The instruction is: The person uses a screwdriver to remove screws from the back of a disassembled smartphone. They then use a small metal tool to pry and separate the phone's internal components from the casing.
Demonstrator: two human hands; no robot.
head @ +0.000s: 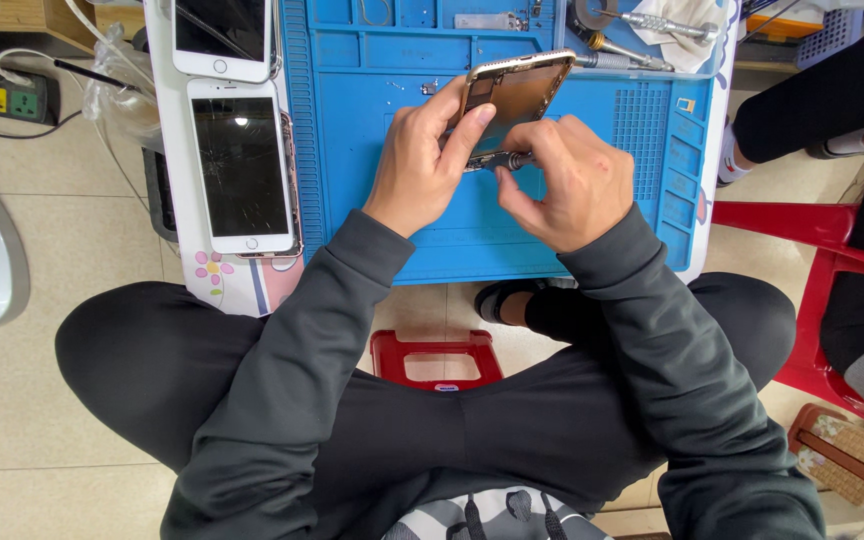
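Gold-coloured metal phone housing, screen removed, held tilted over the blue silicone repair mat on the worktop. Left hand closed around the housing's lower edge, fingers up its side. Right hand pinched shut on a slim dark-handled screwdriver, tip at the housing's bottom end. Judgement: keep the driver in line with the screw, press lightly, brace the housing firmly. Two white phones with cracked screens lie to the left.

Dark grey sleeves, black trousers
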